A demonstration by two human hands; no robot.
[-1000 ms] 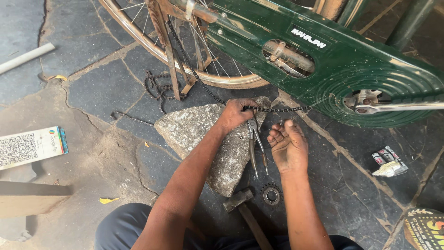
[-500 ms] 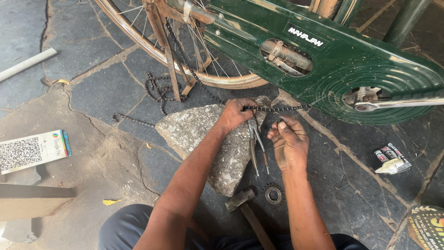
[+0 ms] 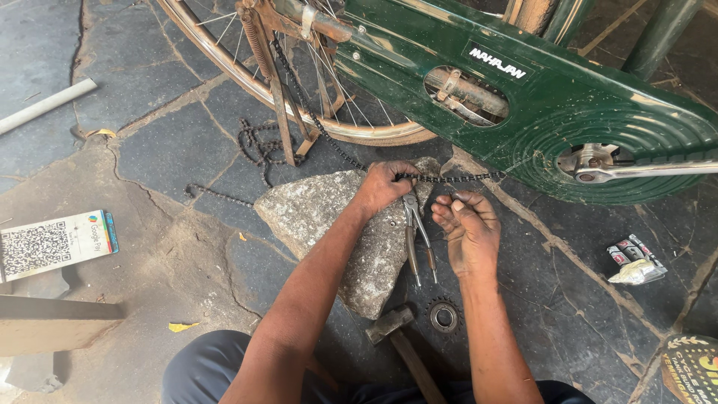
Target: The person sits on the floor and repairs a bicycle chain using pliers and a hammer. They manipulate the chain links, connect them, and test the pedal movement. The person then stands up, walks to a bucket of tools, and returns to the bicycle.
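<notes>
My left hand (image 3: 383,187) presses a black bicycle chain (image 3: 449,178) down on top of a grey rock (image 3: 321,217). The chain runs from the rear wheel across the rock to the green chain cover (image 3: 568,97). My right hand (image 3: 467,228) hovers just right of the rock with fingers curled, palm up, beside the chain; I cannot tell whether it holds anything small. Pliers (image 3: 415,236) lie on the rock between my hands. A hammer (image 3: 396,337) and a small sprocket (image 3: 444,316) rest on the ground near my knees.
The bicycle's rear wheel (image 3: 299,97) and stand (image 3: 280,105) are at the top, with loose chain (image 3: 258,146) piled beneath. A white card (image 3: 52,243) lies at left, a pipe (image 3: 45,105) at far left, a small packet (image 3: 634,262) at right. Stone paving all around.
My right hand has opened a little and shifted slightly away from the chain. My left hand stays on the chain over the rock.
</notes>
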